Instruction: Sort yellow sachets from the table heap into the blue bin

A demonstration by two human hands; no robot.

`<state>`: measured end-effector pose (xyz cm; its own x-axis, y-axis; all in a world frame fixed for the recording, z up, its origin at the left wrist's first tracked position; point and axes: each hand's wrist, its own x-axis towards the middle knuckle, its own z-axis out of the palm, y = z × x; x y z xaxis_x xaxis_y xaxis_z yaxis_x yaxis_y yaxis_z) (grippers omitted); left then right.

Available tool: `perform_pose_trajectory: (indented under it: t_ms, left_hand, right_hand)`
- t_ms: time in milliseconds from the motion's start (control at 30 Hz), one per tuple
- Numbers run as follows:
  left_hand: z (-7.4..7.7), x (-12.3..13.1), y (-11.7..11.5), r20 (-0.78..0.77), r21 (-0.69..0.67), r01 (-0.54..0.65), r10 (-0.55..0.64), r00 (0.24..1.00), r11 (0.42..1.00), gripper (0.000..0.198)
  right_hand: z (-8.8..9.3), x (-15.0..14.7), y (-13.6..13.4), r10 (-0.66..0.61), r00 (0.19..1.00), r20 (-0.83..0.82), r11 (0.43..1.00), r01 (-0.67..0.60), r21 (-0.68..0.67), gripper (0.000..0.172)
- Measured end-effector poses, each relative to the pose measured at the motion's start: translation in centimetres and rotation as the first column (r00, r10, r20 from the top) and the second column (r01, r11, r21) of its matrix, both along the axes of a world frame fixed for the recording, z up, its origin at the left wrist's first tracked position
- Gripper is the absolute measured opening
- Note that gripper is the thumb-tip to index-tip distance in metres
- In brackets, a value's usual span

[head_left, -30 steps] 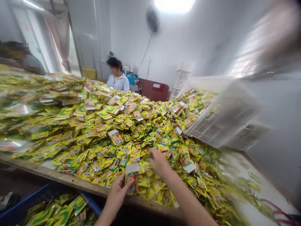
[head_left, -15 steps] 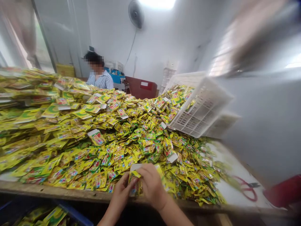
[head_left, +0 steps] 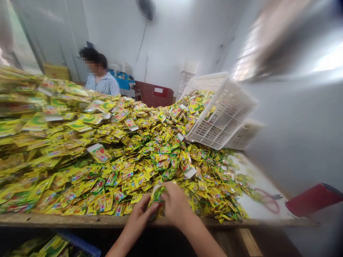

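Near the front edge of the table, my two hands meet at a small yellow-and-green box [head_left: 157, 196] with a pale upper edge. My left hand [head_left: 139, 212] grips its near left side, thumb across the front. From the right, my right hand [head_left: 178, 203] closes over the top with bent fingers, hiding much of it. Whether a sachet is also between the fingers cannot be made out. Around and behind both hands spreads a large heap of small yellow and green sachets [head_left: 134, 175]. A carton with a white flap [head_left: 99, 153] lies on the heap, left of my hands.
A white plastic crate [head_left: 222, 114] lies tipped on the right, packets spilling from it. Red-handled scissors [head_left: 270, 203] and a red cylinder-like object [head_left: 313, 200] are on the right. A blue bin [head_left: 83, 244] with packets stands below left. A person [head_left: 103, 82] is behind the heap.
The view has shifted, so the heap and crate appear slightly left and higher. My right fingers have moved over the box's top, and more green shows between my hands.
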<state>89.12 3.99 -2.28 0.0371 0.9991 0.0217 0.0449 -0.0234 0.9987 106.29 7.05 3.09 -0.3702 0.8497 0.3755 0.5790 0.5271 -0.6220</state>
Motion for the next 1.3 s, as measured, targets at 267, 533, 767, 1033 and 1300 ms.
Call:
perform_pose_trajectory:
  t_ms: [267, 533, 767, 1033, 1300]
  left_hand:
    - [0.0, 1.1, -1.1, 0.094, -0.002, -0.119, 0.119, 0.988, 0.993, 0.036]
    - [1.0, 1.5, -1.5, 0.097, 0.029, -0.13, 0.127, 0.987, 0.991, 0.04]
    - [2.7, 4.2, -2.2, 0.164, -0.078, -0.325, 0.334, 0.928, 0.942, 0.014]
    - [3.6, 5.3, -1.4, 0.258, -0.23, -0.349, 0.402, 0.878, 0.909, 0.006]
    - [5.1, 4.0, -0.7, 0.285, -0.226, -0.227, 0.287, 0.914, 0.947, 0.016]
  right_hand:
    - [0.9, -1.5, -0.8, -0.109, 0.983, 0.149, 0.994, 0.103, 0.046, 0.019]
    - [3.0, -0.2, 1.0, 0.289, 0.926, 0.242, 0.956, -0.293, -0.021, 0.013]
    - [-0.5, 0.8, 1.8, 0.353, 0.923, 0.152, 0.935, -0.343, -0.09, 0.027]
    - [-2.2, 1.2, 2.4, 0.293, 0.955, 0.051, 0.956, -0.294, 0.017, 0.026]
    - [-1.8, 0.3, 1.1, 0.198, 0.979, -0.056, 0.975, -0.191, 0.114, 0.021]
